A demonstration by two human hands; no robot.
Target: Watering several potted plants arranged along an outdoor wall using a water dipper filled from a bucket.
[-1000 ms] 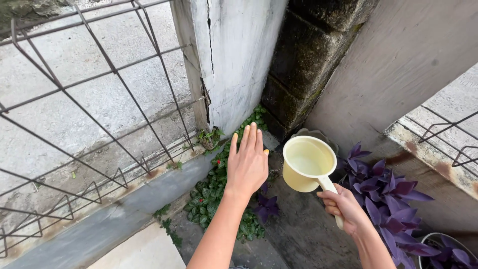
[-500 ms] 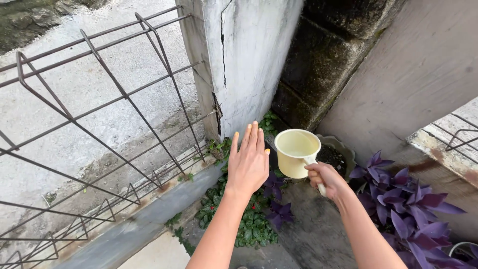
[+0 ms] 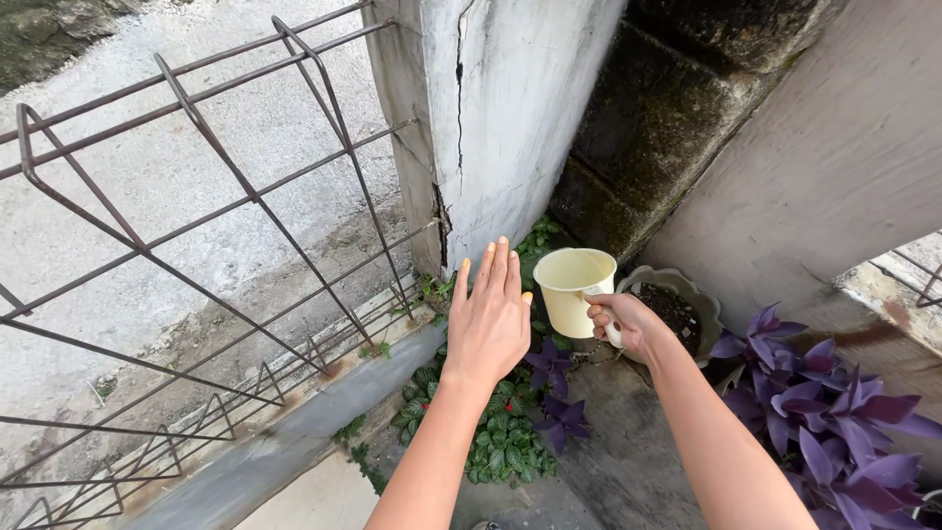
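Head cam looking down: pale yellow plastic dipper [image 3: 577, 288] is held upright by its white handle in the right hand [image 3: 622, 324], fingers curled tight around that handle. It sits in the air just above the ground plants, right next to a scalloped grey pot [image 3: 687, 304] of dark soil that's tucked in the corner behind it. Can't really see inside the dipper from here.

Left hand [image 3: 488, 324] is flat and empty, palm down, fingers straight and pressed together, thumb out a bit, with yellow nail polish. It hovers over the green ground cover [image 3: 500, 432] with tiny red bits, just beside the dipper.

Purple-leaved plants [image 3: 834, 432] fill the right side. Cracked white concrete post [image 3: 491, 118] is straight ahead, rusty wire fence panel [image 3: 196, 226] off to the left, mossy dark block wall [image 3: 667, 108] behind the pot.
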